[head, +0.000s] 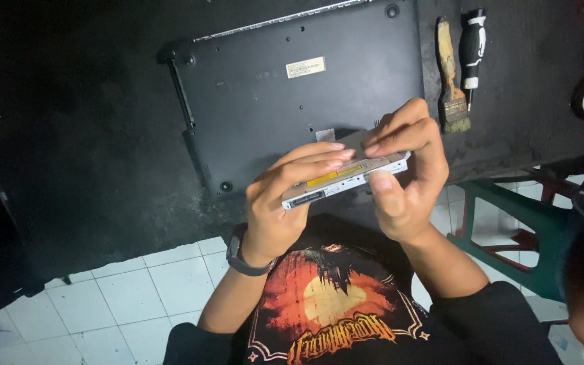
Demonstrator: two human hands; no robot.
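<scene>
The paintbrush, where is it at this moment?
In the head view, the paintbrush lies on the dark table, upper right, between the overturned laptop and a black-handled screwdriver.

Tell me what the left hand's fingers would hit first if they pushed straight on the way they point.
The left hand points its fingers along the slim silver drive toward the right hand. They would likely meet that hand's fingers first, though depth is hard to judge.
</scene>
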